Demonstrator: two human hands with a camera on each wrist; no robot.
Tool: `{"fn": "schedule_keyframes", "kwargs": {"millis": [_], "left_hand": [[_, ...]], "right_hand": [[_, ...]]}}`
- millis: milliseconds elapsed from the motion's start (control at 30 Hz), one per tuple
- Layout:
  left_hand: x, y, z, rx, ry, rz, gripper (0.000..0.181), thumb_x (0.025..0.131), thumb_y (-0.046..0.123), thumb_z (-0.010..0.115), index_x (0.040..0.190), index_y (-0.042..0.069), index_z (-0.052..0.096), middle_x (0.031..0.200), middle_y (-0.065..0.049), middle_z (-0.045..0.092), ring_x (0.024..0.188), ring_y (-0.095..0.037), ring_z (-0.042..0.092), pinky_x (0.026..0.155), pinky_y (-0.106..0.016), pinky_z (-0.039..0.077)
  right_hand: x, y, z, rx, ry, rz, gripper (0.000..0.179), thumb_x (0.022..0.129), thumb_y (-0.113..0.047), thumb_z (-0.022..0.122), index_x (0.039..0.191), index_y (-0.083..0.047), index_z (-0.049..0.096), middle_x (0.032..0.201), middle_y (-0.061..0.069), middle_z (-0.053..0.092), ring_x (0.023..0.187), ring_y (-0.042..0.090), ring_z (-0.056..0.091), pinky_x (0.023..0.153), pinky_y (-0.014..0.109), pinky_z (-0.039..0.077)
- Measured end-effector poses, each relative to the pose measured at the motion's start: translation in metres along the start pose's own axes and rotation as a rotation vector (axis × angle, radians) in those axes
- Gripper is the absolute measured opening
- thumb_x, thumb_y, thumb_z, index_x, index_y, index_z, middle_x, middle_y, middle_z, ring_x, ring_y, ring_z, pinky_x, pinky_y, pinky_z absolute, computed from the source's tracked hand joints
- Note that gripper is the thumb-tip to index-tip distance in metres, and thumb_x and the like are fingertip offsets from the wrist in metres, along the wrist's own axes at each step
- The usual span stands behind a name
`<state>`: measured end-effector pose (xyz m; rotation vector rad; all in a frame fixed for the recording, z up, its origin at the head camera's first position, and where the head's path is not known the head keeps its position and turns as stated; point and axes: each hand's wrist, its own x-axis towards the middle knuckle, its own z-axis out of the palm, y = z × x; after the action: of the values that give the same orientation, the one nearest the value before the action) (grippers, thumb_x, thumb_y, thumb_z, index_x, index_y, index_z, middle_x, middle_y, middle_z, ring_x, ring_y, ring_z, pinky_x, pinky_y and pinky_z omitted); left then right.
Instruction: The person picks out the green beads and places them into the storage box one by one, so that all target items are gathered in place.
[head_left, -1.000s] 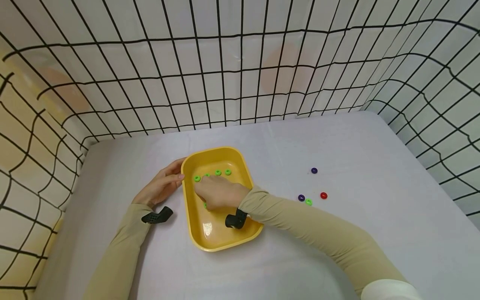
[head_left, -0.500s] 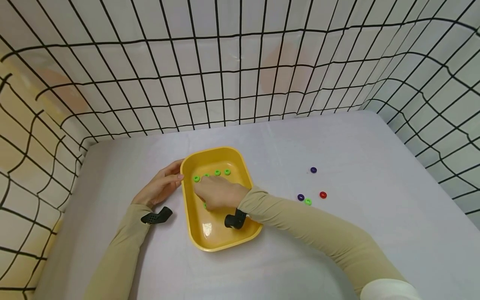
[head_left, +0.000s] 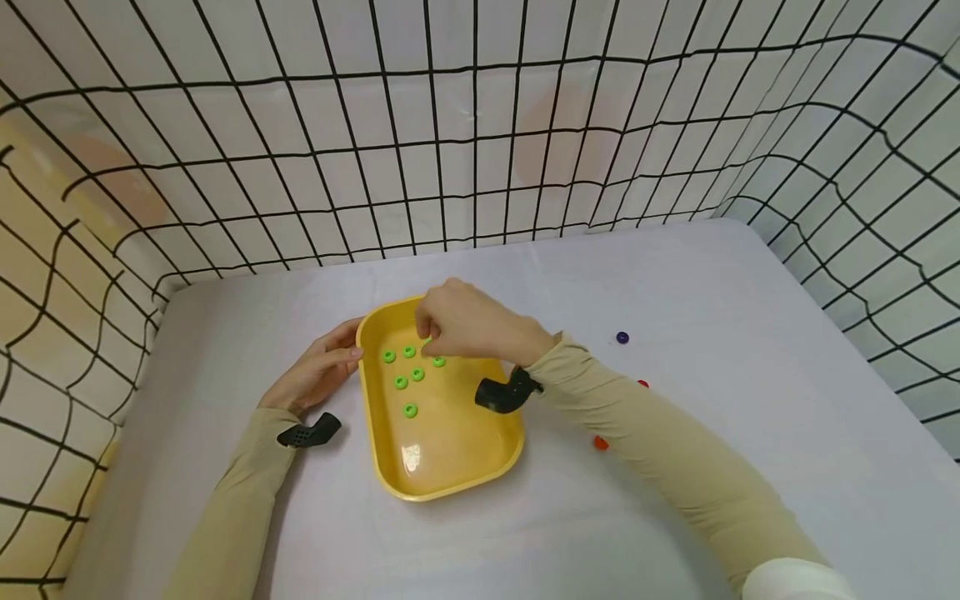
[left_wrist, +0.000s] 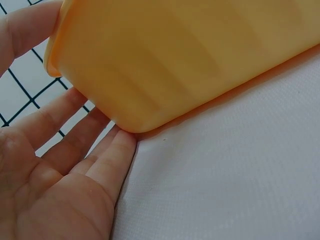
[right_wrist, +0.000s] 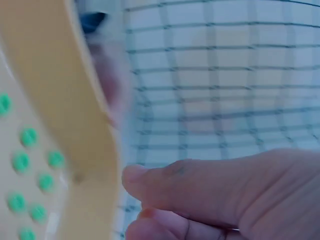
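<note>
A yellow tray (head_left: 450, 458) sits on the white table, with several small green ring beads (head_left: 410, 410) on its floor. My left hand (head_left: 318, 371) rests at its far left corner; in the left wrist view the thumb is at the rim and the fairly straight fingers touch the outer wall. Above the far right part of the tray is my right hand (head_left: 480, 325), palm down with loosely bent fingers. In the right wrist view its thumb and forefinger tips stand slightly apart, with no bead showing between them. Some green beads behind this hand are hidden.
A dark purple bead (head_left: 622, 337) lies on the table to the right. An orange-red bead (head_left: 601, 442) and a red bead (head_left: 642, 383) show at the right sleeve's edges. Black wire grid (head_left: 480, 150) walls the back and both sides.
My right hand has risen from the tray floor and shifted right and away, uncovering green beads. Its sleeve now covers a purple and a green bead on the table. My left hand stays put.
</note>
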<state>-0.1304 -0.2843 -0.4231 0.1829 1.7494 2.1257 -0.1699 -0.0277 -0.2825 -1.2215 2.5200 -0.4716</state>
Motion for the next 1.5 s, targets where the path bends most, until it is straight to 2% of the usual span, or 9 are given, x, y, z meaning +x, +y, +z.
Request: {"fn": "schedule_keyframes", "kwargs": {"millis": [100, 200, 467, 633, 800, 1000, 1200, 1367, 1500], "left_hand": [[0.0, 0.0, 0.0, -0.004, -0.006, 0.004, 0.053, 0.1, 0.001, 0.046, 0.149, -0.001, 0.028, 0.135, -0.004, 0.047, 0.117, -0.012, 0.052, 0.106, -0.018, 0.045], [-0.001, 0.0, -0.001, -0.009, -0.014, 0.013, 0.048, 0.1, 0.0, 0.045, 0.146, 0.003, 0.033, 0.134, -0.004, 0.048, 0.115, -0.012, 0.052, 0.105, -0.018, 0.046], [-0.002, 0.001, 0.0, -0.053, -0.036, 0.035, 0.044, 0.099, -0.004, 0.043, 0.141, 0.006, 0.038, 0.134, -0.006, 0.047, 0.115, -0.012, 0.052, 0.105, -0.019, 0.046], [-0.002, 0.003, 0.001, -0.035, -0.014, 0.005, 0.048, 0.099, -0.001, 0.044, 0.145, 0.003, 0.032, 0.135, -0.005, 0.046, 0.115, -0.012, 0.052, 0.104, -0.018, 0.046], [-0.003, 0.004, 0.002, -0.014, -0.004, -0.005, 0.053, 0.1, 0.0, 0.044, 0.149, -0.002, 0.025, 0.136, -0.005, 0.044, 0.116, -0.012, 0.052, 0.104, -0.018, 0.046], [-0.002, 0.002, 0.002, -0.016, -0.005, -0.009, 0.052, 0.1, 0.001, 0.044, 0.149, -0.001, 0.027, 0.136, -0.004, 0.045, 0.116, -0.011, 0.052, 0.104, -0.018, 0.046], [-0.002, -0.001, 0.001, -0.024, -0.004, 0.001, 0.05, 0.099, 0.002, 0.047, 0.147, 0.002, 0.031, 0.135, -0.004, 0.046, 0.114, -0.01, 0.053, 0.103, -0.018, 0.047], [-0.001, -0.001, 0.001, -0.039, -0.021, 0.028, 0.053, 0.099, -0.001, 0.045, 0.148, -0.005, 0.025, 0.133, -0.006, 0.047, 0.112, -0.01, 0.054, 0.102, -0.019, 0.048], [-0.002, 0.0, 0.001, -0.029, -0.028, 0.026, 0.056, 0.1, 0.0, 0.045, 0.15, -0.007, 0.022, 0.134, -0.006, 0.047, 0.113, -0.01, 0.054, 0.103, -0.019, 0.048]], "right_hand": [[-0.026, 0.014, -0.019, 0.058, 0.114, 0.022, 0.012, 0.084, -0.014, 0.077, 0.089, -0.004, 0.073, 0.078, 0.003, 0.067, 0.071, 0.014, 0.056, 0.064, 0.022, 0.05], [-0.058, 0.032, -0.022, 0.127, 0.19, 0.071, 0.01, 0.084, -0.012, 0.077, 0.088, -0.003, 0.073, 0.074, 0.002, 0.064, 0.068, 0.014, 0.055, 0.06, 0.023, 0.049], [-0.145, 0.087, 0.012, 0.19, 0.224, 0.286, 0.009, 0.083, -0.011, 0.078, 0.088, -0.006, 0.072, 0.072, -0.003, 0.062, 0.067, 0.012, 0.054, 0.058, 0.022, 0.049], [-0.178, 0.106, 0.029, 0.236, 0.241, 0.382, 0.009, 0.082, -0.011, 0.078, 0.087, -0.005, 0.072, 0.07, -0.002, 0.06, 0.063, 0.012, 0.053, 0.053, 0.021, 0.046], [-0.192, 0.117, 0.044, 0.266, 0.273, 0.437, 0.01, 0.081, -0.011, 0.078, 0.086, -0.005, 0.072, 0.069, -0.003, 0.06, 0.058, 0.01, 0.052, 0.051, 0.02, 0.045], [-0.201, 0.125, 0.057, 0.237, 0.309, 0.478, 0.011, 0.079, -0.012, 0.079, 0.082, -0.006, 0.071, 0.068, -0.004, 0.06, 0.063, 0.01, 0.052, 0.053, 0.02, 0.044], [-0.203, 0.128, 0.065, 0.238, 0.314, 0.499, 0.016, 0.077, -0.013, 0.081, 0.084, -0.004, 0.07, 0.07, -0.003, 0.059, 0.065, 0.012, 0.052, 0.056, 0.021, 0.043], [-0.203, 0.132, 0.073, 0.235, 0.319, 0.508, 0.019, 0.077, -0.014, 0.082, 0.086, -0.002, 0.07, 0.07, -0.002, 0.059, 0.063, 0.012, 0.051, 0.055, 0.021, 0.043], [-0.202, 0.133, 0.077, 0.222, 0.327, 0.499, 0.019, 0.077, -0.013, 0.082, 0.087, -0.001, 0.07, 0.069, -0.003, 0.059, 0.062, 0.011, 0.051, 0.054, 0.021, 0.044]]}}
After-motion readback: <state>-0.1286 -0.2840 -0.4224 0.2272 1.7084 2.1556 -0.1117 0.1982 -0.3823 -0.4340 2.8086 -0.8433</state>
